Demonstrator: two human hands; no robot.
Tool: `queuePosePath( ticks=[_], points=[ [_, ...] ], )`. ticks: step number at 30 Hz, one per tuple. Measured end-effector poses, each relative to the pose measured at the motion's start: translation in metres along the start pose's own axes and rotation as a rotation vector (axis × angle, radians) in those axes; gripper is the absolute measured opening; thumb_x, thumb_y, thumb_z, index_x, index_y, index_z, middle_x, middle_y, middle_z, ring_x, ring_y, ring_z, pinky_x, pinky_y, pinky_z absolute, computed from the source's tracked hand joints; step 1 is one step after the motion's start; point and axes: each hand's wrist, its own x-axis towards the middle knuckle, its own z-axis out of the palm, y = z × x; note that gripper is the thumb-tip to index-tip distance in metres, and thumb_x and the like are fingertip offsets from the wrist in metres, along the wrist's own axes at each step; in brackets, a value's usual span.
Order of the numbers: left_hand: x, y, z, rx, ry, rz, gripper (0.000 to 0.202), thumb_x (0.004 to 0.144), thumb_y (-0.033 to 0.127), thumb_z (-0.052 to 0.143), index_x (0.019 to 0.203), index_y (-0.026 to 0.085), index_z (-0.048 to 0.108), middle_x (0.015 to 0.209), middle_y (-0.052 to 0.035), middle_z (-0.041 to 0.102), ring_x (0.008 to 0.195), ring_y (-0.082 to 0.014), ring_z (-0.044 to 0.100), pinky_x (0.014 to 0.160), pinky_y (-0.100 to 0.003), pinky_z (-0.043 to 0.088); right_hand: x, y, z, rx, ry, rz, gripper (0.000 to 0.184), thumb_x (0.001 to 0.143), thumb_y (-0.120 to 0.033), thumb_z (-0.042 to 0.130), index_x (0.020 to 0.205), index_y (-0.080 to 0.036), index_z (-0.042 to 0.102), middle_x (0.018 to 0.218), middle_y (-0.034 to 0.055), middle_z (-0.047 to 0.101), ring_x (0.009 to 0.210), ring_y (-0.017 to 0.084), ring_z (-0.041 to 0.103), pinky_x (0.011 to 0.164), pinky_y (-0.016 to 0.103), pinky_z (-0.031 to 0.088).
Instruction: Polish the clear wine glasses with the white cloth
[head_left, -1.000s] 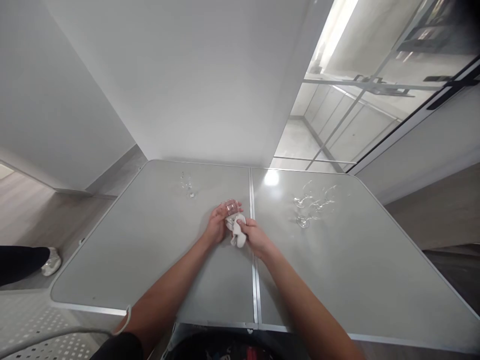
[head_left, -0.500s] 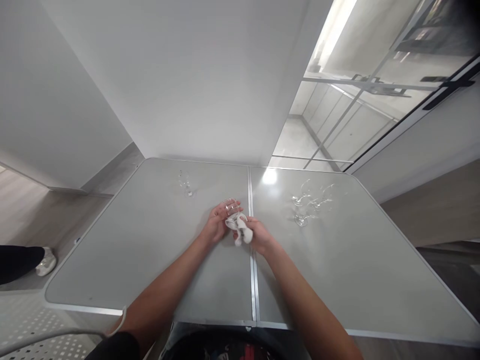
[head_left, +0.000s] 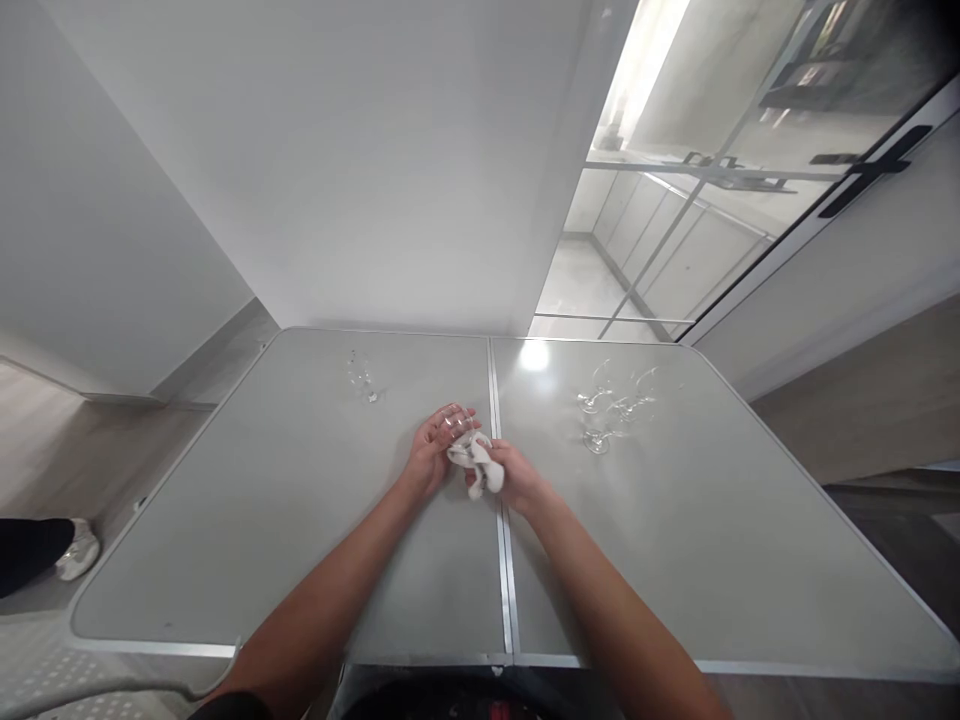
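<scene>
Small clear glass [head_left: 453, 421]: gripped by left hand [head_left: 429, 458]. Crumpled white cloth [head_left: 475, 462]: clenched in right hand [head_left: 519, 476], pressed against the glass's right side

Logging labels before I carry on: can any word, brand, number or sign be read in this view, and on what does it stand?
None: no word, brand, number or sign can be read.
The clear glass in the left hand, the white cloth in the right hand, the grey folding table and the stemmed glasses on it show no print.
</scene>
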Motion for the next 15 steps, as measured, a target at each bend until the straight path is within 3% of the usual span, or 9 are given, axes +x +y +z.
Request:
queuePosePath(
  ticks=[2,3,5,8,10,12,15],
  points=[
    [-0.001,0.0,0.001,-0.008,-0.027,-0.008,0.061,0.078,0.047,0.08,0.128,0.017,0.062,0.136,-0.02,0.062,0.116,-0.0338,0.066,0.095,-0.046,0.053,-0.001,-0.001,-0.002,0.106,-0.065,0.04,0.036,0.088,-0.054,0.058,0.076,-0.02,0.055,0.066,0.0027,0.058,0.058,0.017,0.053,0.06,0.033,0.046],
    [-0.001,0.0,0.002,-0.01,-0.027,0.004,0.06,0.079,0.047,0.08,0.128,0.017,0.062,0.135,-0.0199,0.062,0.116,-0.0334,0.066,0.096,-0.046,0.053,-0.001,-0.001,-0.002,0.052,-0.044,0.019,0.036,0.089,-0.054,0.056,0.076,-0.02,0.055,0.066,0.0027,0.058,0.059,0.018,0.053,0.06,0.033,0.046],
    [0.0,-0.001,0.002,-0.001,-0.003,0.057,0.059,0.078,0.045,0.081,0.126,0.017,0.062,0.133,-0.0193,0.064,0.114,-0.0317,0.067,0.1,-0.045,0.05,-0.001,0.001,0.001,-0.238,0.09,-0.094,0.034,0.093,-0.051,0.05,0.08,-0.021,0.056,0.068,0.0033,0.059,0.061,0.019,0.055,0.062,0.033,0.045],
    [0.003,-0.003,0.001,0.024,0.04,0.136,0.059,0.075,0.039,0.085,0.124,0.018,0.062,0.132,-0.0179,0.065,0.113,-0.0303,0.068,0.104,-0.044,0.047,0.0,0.005,0.007,-0.786,0.32,-0.322,0.019,0.095,-0.035,0.049,0.085,-0.02,0.056,0.08,0.0079,0.064,0.074,0.022,0.058,0.076,0.036,0.045],
    [0.004,-0.003,0.0,0.03,0.049,0.143,0.059,0.074,0.037,0.086,0.124,0.018,0.062,0.132,-0.0177,0.065,0.114,-0.0307,0.067,0.106,-0.045,0.046,0.002,0.007,0.009,-0.923,0.375,-0.378,0.015,0.094,-0.03,0.049,0.085,-0.021,0.056,0.084,0.0094,0.065,0.079,0.023,0.058,0.081,0.037,0.044],
    [0.004,-0.003,-0.001,0.025,0.046,0.113,0.058,0.075,0.039,0.085,0.124,0.018,0.062,0.131,-0.018,0.065,0.113,-0.031,0.068,0.106,-0.046,0.045,0.003,0.008,0.007,-0.787,0.332,-0.317,0.021,0.095,-0.035,0.05,0.081,-0.021,0.055,0.076,0.0064,0.063,0.072,0.021,0.057,0.076,0.035,0.044],
    [0.003,-0.002,-0.001,0.003,-0.001,0.054,0.064,0.072,0.045,0.086,0.124,0.017,0.062,0.131,-0.019,0.065,0.112,-0.0325,0.068,0.104,-0.047,0.047,0.005,0.007,0.0,-0.272,0.177,-0.119,0.037,0.092,-0.053,0.054,0.076,-0.02,0.057,0.065,0.0024,0.06,0.059,0.018,0.053,0.06,0.031,0.044]
  ],
)
